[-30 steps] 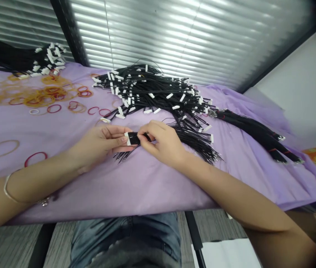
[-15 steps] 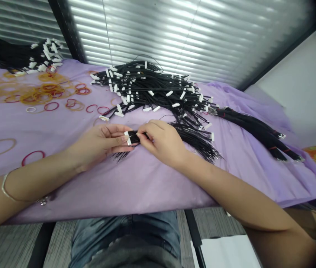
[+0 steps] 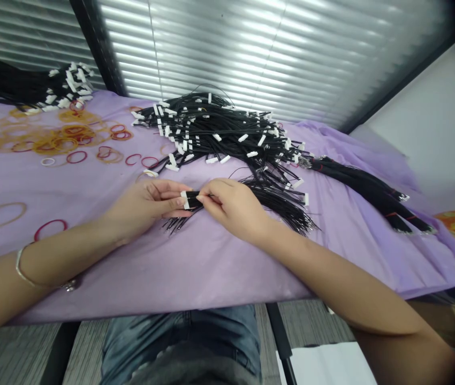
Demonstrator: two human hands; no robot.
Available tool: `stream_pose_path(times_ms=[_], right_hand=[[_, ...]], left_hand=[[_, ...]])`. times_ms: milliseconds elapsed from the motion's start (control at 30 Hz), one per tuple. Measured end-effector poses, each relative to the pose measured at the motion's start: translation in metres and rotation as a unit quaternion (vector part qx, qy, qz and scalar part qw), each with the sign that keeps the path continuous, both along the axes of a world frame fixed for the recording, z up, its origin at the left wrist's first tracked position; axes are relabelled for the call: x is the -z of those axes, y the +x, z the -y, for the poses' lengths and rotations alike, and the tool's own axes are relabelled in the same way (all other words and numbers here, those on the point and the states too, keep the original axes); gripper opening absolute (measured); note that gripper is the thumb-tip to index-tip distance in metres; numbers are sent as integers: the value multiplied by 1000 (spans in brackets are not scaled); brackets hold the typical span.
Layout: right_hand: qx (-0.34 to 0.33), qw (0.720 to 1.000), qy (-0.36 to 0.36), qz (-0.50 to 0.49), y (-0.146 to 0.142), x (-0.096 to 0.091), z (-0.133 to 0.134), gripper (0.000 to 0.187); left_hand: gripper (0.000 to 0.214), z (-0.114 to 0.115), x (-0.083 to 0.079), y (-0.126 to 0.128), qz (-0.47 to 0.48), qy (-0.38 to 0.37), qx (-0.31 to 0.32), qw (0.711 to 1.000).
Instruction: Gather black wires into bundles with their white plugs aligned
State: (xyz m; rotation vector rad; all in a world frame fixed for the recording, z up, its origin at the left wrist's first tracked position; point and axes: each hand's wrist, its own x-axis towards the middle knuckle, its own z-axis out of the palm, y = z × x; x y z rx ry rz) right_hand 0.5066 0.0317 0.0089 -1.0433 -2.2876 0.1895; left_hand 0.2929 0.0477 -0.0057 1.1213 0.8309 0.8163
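Connector [image 3: 184,200], left fingers [image 3: 174,203] seemingly pinching, cloth edge [image 3: 195,305] well apart

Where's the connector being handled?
In the head view, the white connector is near centre, at the fingertips of the left hand, just left of the right hand.
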Motion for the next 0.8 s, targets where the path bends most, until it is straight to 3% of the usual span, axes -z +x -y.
stream_pose_path(times_ms=[267,500,667,800], right_hand=[[-20,996,77,-30,-3,15,-4,23],[-9,998,63,-28,2,8,-7,22],[40,985,115,-119,15,-1,-19,12],[-13,987,126,-103,12,-6,-10,9]], left_hand=[[24,-1,-6,4,2,19,-5,1000],[25,2,-12,6,2,9,-18,1000],[22,-6,-9,-1,15,-9,-34,999],[27,-8,-9,-1,47,-22,-18,998]])
